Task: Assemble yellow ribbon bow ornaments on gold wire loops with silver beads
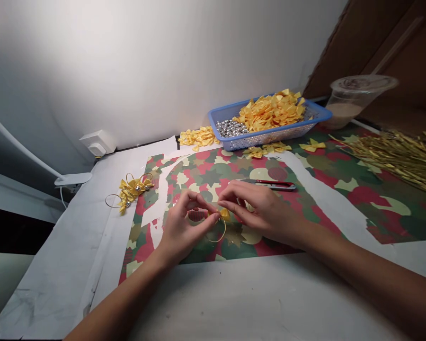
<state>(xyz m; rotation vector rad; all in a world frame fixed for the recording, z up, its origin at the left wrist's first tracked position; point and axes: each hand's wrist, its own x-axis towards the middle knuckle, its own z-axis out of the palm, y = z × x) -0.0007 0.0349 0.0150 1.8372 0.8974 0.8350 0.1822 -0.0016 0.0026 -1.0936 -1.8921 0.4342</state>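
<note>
My left hand (182,229) is closed, with thumb and forefinger pinching a small yellow ribbon bow (226,214). From the bow hangs a thin gold loop (219,240), below the fingertips. Close beside it on the right, my right hand (261,207) has its fingers bent together, the fingertips almost at the bow. What they grip, if anything, is too small to make out. Behind the right hand lie red-handled thread snips (277,185). To the left of my hands rests a small cluster of yellow bows (131,189) with silver bells and gold loops.
A blue basket (270,134) at the back holds yellow bows and silver bells. Loose yellow bows (199,136) lie beside it. Gold ties (397,156) and a plastic cup (348,102) with a straw are at right. Patterned paper (270,246) covers the table.
</note>
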